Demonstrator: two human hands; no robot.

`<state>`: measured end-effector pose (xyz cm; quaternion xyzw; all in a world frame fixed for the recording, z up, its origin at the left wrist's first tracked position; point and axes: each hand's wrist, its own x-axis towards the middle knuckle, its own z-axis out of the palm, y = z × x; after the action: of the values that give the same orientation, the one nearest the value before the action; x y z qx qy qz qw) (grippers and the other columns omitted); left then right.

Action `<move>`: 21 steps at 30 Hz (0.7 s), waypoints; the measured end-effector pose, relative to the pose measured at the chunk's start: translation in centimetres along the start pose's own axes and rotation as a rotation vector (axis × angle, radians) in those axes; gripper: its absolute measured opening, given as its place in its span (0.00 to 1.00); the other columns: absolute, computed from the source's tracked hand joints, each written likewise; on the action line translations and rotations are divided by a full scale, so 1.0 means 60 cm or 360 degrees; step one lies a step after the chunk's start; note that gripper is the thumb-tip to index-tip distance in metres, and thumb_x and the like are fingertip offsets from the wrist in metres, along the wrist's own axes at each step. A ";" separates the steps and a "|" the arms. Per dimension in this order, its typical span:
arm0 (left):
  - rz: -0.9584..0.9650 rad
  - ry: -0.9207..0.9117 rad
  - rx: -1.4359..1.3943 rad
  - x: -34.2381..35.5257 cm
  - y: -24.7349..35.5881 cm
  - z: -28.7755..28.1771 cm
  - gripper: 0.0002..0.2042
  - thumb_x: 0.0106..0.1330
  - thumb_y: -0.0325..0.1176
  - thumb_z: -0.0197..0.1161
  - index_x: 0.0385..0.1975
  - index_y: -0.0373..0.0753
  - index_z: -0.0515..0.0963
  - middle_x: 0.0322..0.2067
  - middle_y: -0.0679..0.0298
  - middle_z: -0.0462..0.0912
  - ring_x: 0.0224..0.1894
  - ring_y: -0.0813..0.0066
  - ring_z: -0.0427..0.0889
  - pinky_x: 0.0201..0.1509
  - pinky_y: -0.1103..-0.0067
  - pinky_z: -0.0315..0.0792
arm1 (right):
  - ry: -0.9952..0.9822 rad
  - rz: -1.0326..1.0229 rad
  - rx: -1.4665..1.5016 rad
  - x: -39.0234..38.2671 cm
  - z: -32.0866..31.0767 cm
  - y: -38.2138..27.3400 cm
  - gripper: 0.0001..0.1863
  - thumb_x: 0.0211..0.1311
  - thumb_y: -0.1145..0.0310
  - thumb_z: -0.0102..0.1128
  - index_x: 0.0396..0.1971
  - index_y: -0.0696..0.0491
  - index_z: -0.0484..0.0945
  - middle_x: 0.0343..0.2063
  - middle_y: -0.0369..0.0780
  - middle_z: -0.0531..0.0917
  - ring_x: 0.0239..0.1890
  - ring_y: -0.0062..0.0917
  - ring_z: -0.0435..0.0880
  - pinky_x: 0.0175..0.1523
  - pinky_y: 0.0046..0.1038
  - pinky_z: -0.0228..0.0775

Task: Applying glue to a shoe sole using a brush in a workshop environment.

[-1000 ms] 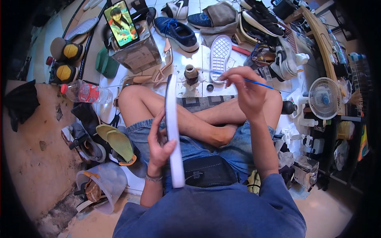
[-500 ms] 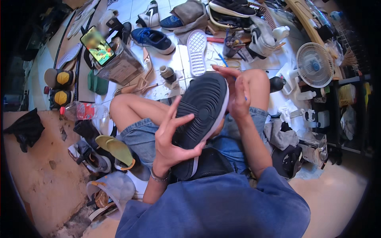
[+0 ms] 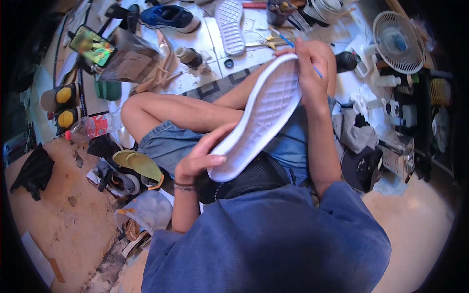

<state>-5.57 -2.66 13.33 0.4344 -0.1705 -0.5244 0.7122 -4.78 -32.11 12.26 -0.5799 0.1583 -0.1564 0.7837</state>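
Above my lap is a shoe sole (image 3: 264, 112), tilted, its white gridded inner face and raised white rim turned up toward me. My left hand (image 3: 201, 155) grips its lower-left end, thumb over the rim and fingers beneath. At the upper-right end my right hand (image 3: 314, 73) holds the rim, its fingers partly behind the sole. A thin blue stick (image 3: 317, 72) crosses that hand and seems tucked between its fingers; its tip's kind is too small to tell. Another white gridded sole (image 3: 229, 27) lies on the floor tiles beyond my legs, near a small black cap (image 3: 228, 63).
A dark small bottle (image 3: 189, 57) and a blue shoe (image 3: 168, 18) are ahead. A phone (image 3: 93, 45) leans on a box at the left, above a plastic bottle (image 3: 90, 128) and green sandals (image 3: 138, 165). To the right stand a white fan (image 3: 398, 41) and a dark cap (image 3: 360, 168).
The sole has turned over from its black ribbed underside to its white inner face. My left hand has shifted to its lower end, my right to its upper end. The view has tilted downward.
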 end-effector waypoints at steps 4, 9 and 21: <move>-0.0127 0.0363 0.0669 -0.003 -0.014 -0.004 0.34 0.64 0.36 0.64 0.67 0.29 0.59 0.56 0.52 0.74 0.51 0.64 0.81 0.48 0.72 0.81 | -0.0066 -0.0228 -0.0284 0.031 -0.017 0.000 0.24 0.76 0.55 0.49 0.31 0.60 0.85 0.26 0.38 0.85 0.28 0.15 0.79 0.38 0.16 0.70; -0.0144 0.0457 -0.0023 0.043 -0.016 0.000 0.26 0.73 0.36 0.55 0.66 0.30 0.61 0.48 0.54 0.80 0.38 0.71 0.86 0.28 0.78 0.82 | 0.0081 -0.0237 -0.0181 0.059 -0.045 -0.010 0.28 0.78 0.53 0.40 0.33 0.61 0.81 0.37 0.46 0.86 0.34 0.24 0.83 0.43 0.21 0.76; 0.0092 0.0889 0.0194 0.369 0.069 -0.151 0.27 0.76 0.48 0.47 0.62 0.30 0.67 0.52 0.51 0.80 0.51 0.62 0.83 0.46 0.66 0.81 | 0.0012 -0.0600 -0.0006 0.093 -0.090 0.067 0.15 0.70 0.61 0.60 0.28 0.57 0.77 0.31 0.38 0.83 0.25 0.12 0.73 0.29 0.16 0.64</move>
<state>11.93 -18.19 6.83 0.5991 -0.0112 -0.3527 0.7187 -1.83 -38.02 6.57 -0.6001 0.0500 -0.3023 0.7390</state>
